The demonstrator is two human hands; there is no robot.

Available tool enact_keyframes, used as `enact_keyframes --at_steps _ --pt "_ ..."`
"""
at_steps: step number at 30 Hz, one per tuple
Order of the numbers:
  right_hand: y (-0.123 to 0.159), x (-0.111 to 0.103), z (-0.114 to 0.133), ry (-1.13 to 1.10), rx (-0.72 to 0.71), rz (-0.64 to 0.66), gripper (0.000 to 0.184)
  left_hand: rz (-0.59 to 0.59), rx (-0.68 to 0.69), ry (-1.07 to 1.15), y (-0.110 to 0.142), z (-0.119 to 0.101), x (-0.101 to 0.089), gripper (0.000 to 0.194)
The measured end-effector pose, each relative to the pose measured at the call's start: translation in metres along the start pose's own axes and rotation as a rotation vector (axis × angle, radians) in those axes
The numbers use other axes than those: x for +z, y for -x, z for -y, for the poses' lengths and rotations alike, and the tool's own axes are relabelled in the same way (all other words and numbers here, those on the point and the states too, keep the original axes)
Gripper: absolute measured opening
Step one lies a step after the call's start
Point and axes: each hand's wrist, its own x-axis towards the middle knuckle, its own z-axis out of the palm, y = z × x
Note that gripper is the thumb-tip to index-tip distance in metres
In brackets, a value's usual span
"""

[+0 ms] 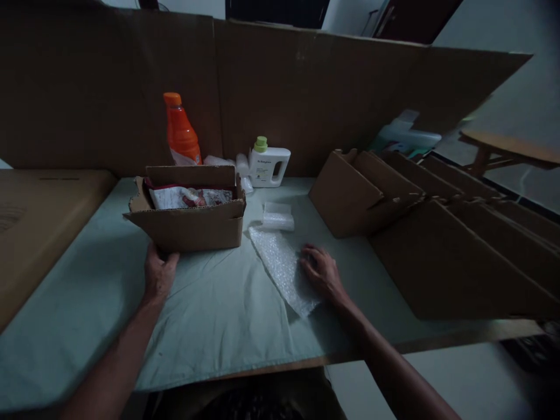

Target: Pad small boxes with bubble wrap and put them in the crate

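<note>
An open cardboard box (201, 230) stands on the cloth-covered table, with a white and red plastic packet (175, 197) inside it. My left hand (160, 271) holds the box at its near left bottom corner; the thumb shows, while the other fingertips are hidden by the box. To the right, a sheet of bubble wrap (280, 262) lies flat. My right hand (321, 269) rests over the right edge of this sheet, its fingers loosely bent and apart. Just beyond the sheet is a small rolled piece of bubble wrap (279, 220).
Behind the box stand an orange bottle (181, 134) and a white jug with a green cap (268, 166). Several cardboard boxes (459, 262) line the right side. A large flat carton (48, 216) lies at left. A tall cardboard panel (306, 93) closes off the back.
</note>
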Motion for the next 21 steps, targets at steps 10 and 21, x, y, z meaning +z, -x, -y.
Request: enact_keyframes --at_steps 10,21 --pt "0.006 0.011 -0.002 0.104 -0.06 -0.051 0.03 -0.017 0.015 0.039 -0.006 0.002 -0.003 0.049" --pt "0.005 0.009 -0.002 0.137 -0.069 -0.03 0.03 -0.014 -0.002 0.031 -0.01 0.004 -0.004 0.047"
